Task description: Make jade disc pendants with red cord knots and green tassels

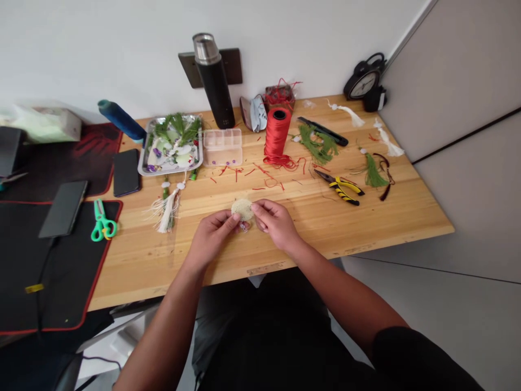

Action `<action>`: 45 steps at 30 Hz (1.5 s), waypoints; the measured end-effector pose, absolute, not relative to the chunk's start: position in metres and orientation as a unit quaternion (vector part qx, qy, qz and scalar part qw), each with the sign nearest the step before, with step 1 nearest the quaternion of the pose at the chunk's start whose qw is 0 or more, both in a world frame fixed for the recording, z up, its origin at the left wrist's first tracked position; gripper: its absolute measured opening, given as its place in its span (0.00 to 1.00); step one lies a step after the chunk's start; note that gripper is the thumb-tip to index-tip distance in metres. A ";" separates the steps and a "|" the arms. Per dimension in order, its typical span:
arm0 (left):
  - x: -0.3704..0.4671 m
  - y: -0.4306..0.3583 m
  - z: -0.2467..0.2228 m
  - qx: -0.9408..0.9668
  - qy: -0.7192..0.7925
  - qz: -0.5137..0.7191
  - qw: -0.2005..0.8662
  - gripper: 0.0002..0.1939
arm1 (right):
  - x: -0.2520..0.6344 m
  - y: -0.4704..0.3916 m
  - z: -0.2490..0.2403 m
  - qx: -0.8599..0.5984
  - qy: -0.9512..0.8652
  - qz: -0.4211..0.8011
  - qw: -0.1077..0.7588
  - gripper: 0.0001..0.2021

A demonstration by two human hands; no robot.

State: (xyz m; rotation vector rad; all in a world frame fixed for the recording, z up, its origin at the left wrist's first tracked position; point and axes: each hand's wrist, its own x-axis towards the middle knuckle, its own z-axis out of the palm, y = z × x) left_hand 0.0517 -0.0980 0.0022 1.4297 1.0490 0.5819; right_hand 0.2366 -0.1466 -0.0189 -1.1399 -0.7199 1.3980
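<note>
A pale, round, flat pendant [242, 208] is held between both hands above the front of the wooden table [317, 239]. My left hand [217, 231] pinches its left edge, thumb on top. On the opposite edge, the thumb and finger of my right hand [274, 220] are closed. Below the disc hangs a small purplish piece [244, 226], too small to make out. Beyond my hands lie red thread scraps [264, 174] and a spool of red cord [277, 133].
To the right lie pliers [344, 190], a utility knife [323, 131] and green tassels [319, 144]. Leftward are a metal tray [140, 165], a clear bead box [222, 146], white tassels [167, 212], green scissors [102, 221] and phones [127, 172]. A black flask [215, 84] stands behind.
</note>
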 end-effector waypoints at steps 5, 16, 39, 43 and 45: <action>0.044 -0.096 0.004 0.619 0.455 0.258 0.586 0.24 | 0.237 -0.146 -0.019 -0.482 -0.311 0.595 0.563 0.21; 0.038 -0.095 0.000 0.605 0.460 0.266 0.593 0.21 | 0.234 -0.146 -0.023 -0.471 -0.313 0.593 0.573 0.20; 0.045 -0.053 0.016 0.713 0.487 0.182 0.470 0.20 | 0.243 -0.140 -0.017 -0.478 -0.277 0.620 0.557 0.21; 0.051 -0.046 0.013 0.741 0.485 0.148 0.441 0.20 | 0.251 -0.148 -0.016 -0.493 -0.271 0.603 0.566 0.21; 0.054 -0.043 0.011 0.755 0.484 0.131 0.423 0.19 | 0.257 -0.154 -0.016 -0.499 -0.267 0.596 0.570 0.20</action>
